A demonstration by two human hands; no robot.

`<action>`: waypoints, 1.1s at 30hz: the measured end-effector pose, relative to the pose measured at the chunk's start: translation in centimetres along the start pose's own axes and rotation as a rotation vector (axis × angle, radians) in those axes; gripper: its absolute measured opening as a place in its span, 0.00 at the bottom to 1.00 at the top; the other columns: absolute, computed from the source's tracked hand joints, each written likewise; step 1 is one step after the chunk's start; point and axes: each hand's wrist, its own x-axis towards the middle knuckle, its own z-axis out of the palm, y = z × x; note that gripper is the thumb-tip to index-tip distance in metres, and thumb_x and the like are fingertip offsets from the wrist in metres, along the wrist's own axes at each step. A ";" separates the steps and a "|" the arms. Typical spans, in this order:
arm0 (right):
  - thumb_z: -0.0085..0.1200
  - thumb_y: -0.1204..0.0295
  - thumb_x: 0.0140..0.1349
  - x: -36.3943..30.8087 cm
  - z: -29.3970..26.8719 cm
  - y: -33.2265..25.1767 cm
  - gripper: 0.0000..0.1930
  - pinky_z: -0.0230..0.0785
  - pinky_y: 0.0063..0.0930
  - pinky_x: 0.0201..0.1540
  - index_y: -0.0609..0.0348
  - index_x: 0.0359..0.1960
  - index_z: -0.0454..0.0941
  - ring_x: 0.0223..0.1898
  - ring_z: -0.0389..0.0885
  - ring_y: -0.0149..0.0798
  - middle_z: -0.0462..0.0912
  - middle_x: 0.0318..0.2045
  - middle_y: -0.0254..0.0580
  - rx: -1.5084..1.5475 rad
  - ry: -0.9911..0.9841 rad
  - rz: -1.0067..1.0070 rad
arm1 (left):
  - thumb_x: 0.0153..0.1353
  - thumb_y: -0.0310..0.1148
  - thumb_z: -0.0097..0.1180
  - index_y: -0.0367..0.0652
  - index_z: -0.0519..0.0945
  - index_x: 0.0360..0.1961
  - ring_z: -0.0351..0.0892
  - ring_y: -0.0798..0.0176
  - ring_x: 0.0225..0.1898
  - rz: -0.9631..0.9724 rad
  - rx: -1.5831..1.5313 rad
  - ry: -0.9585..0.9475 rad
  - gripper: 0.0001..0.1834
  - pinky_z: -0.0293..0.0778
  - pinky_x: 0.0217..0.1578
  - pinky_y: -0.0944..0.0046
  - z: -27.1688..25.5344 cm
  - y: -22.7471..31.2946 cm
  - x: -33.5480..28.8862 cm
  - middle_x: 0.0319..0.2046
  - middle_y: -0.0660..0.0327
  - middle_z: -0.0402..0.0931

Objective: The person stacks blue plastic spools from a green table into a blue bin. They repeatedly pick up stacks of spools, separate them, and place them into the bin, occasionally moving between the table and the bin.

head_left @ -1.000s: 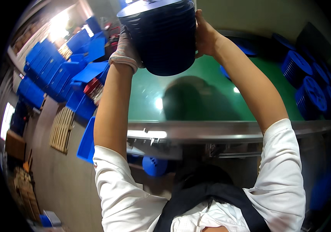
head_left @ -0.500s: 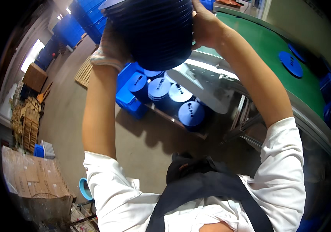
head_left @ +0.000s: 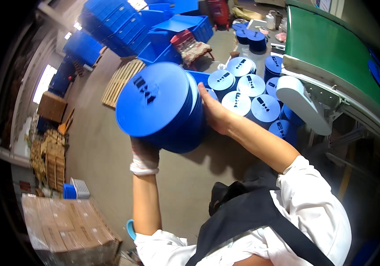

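Between my two hands, up in the air, is a tall stack of blue round discs (head_left: 154,99). The top disc has dark cut-out shapes in its middle, and the stack leans with that face toward me. My left hand (head_left: 144,153), in a light knit glove, grips it from below and is partly hidden by the stack. Bare, my right hand (head_left: 216,111) presses against the stack's right side with its fingers partly out of sight behind it. Beyond my right hand, several similar stacks of blue discs (head_left: 265,107) stand close together.
A green conveyor belt (head_left: 327,48) runs along the right, carrying blue discs (head_left: 377,74). Its grey rounded end part (head_left: 303,104) juts toward the stacks. A wooden pallet (head_left: 121,82), blue crates (head_left: 114,26) and a chair (head_left: 192,46) stand ahead. Wrapped cartons (head_left: 66,221) are at lower left.
The held stack has come lower and tilted, so its top face now shows. My view has swung, bringing more of the standing stacks, crates and chair into sight. Both hands keep their hold.
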 end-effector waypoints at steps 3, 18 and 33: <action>0.27 0.31 0.63 5.7 -3.6 2.0 0.45 0.40 0.46 0.71 0.51 0.72 0.51 0.71 0.50 0.45 0.56 0.70 0.45 -0.003 0.132 0.034 | 0.65 0.60 0.41 0.51 0.56 0.70 0.54 0.53 0.69 -0.040 -0.050 0.057 0.38 0.55 0.66 0.48 -3.5 -2.2 4.4 0.69 0.60 0.55; 0.30 0.27 0.59 22.5 -23.5 -14.7 0.46 0.39 0.43 0.69 0.47 0.69 0.58 0.69 0.51 0.43 0.60 0.68 0.43 -0.044 0.515 -0.303 | 0.69 0.54 0.39 0.48 0.60 0.67 0.57 0.55 0.67 0.081 0.296 -0.151 0.31 0.51 0.68 0.53 -7.0 -16.5 42.8 0.65 0.58 0.61; 0.30 0.38 0.68 27.2 -60.2 -20.6 0.36 0.53 0.38 0.67 0.52 0.66 0.62 0.65 0.63 0.42 0.67 0.64 0.42 0.076 1.041 -0.602 | 0.55 0.31 0.55 0.43 0.72 0.49 0.73 0.65 0.48 -0.127 0.105 -0.585 0.18 0.71 0.48 0.64 9.5 -45.4 77.1 0.45 0.62 0.76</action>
